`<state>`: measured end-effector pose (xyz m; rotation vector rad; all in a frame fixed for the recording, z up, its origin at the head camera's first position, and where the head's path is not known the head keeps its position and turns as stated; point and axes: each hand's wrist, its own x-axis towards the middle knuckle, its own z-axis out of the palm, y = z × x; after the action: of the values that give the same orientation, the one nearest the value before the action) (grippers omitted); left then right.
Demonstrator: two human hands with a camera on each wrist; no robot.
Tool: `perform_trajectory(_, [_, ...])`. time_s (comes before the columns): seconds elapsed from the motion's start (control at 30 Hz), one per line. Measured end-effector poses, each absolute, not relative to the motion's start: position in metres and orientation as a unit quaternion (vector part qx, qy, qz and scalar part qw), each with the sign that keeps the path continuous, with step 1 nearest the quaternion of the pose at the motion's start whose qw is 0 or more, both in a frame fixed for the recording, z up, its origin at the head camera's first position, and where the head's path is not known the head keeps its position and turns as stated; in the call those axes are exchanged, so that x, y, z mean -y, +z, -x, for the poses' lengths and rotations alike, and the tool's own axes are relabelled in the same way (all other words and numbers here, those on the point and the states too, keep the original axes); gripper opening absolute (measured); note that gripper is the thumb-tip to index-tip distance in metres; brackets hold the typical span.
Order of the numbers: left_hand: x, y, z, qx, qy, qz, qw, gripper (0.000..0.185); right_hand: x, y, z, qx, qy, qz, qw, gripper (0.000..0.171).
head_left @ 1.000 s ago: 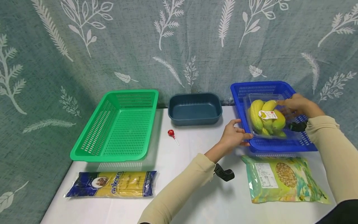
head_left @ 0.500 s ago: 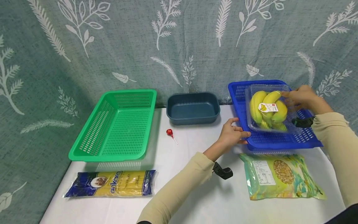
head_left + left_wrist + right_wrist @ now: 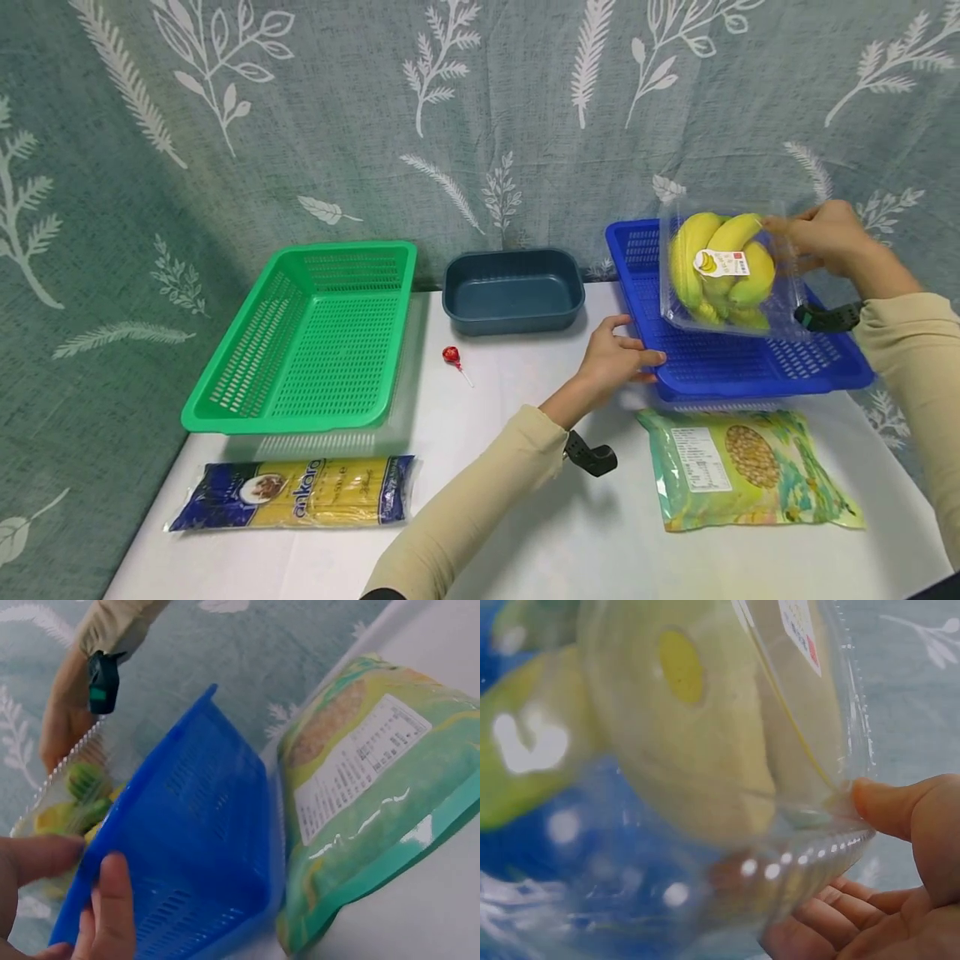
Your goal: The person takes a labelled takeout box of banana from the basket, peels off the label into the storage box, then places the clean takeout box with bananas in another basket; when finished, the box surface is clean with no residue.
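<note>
Lifting a clear box of bananas (image 3: 722, 271) above the blue basket (image 3: 738, 362) at right, the right hand (image 3: 825, 237) pinches its edge; the left hand (image 3: 611, 362) grips the basket's rim; green basket (image 3: 303, 342) sits unfilled.

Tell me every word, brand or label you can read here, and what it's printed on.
"ankara": on the blue and yellow pasta packet.
White sticker on the clear banana box: a banana picture and red patch, text too small.
White label on the green snack bag: print too small to read.
</note>
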<state>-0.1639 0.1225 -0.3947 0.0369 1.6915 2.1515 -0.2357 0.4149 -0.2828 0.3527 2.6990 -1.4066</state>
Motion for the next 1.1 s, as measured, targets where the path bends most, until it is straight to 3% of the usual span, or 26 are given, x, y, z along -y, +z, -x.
perform_trajectory(0.2, [-0.114, -0.383, 0.164, -0.641, 0.746, -0.016, 0.182, 0.087, -0.408, -0.265, 0.232, -0.869, -0.483, -0.103, 0.026, 0.086])
perform_trajectory(0.47, [-0.106, -0.367, 0.161, -0.699, 0.705, -0.022, 0.118, 0.1, -0.394, -0.254, 0.228, -0.897, -0.432, -0.092, 0.015, 0.096])
perform_trajectory(0.8, [-0.104, -0.353, 0.154, -0.657, 0.743, -0.024, 0.125, 0.097, -0.356, -0.244, 0.22, -0.878, -0.462, -0.12, -0.032, 0.094])
perform_trajectory(1.1, [-0.097, -0.349, 0.155, -0.471, 0.865, 0.019, 0.171, 0.107, -0.325, -0.238, 0.212, -0.883, -0.455, -0.113, -0.022, 0.094])
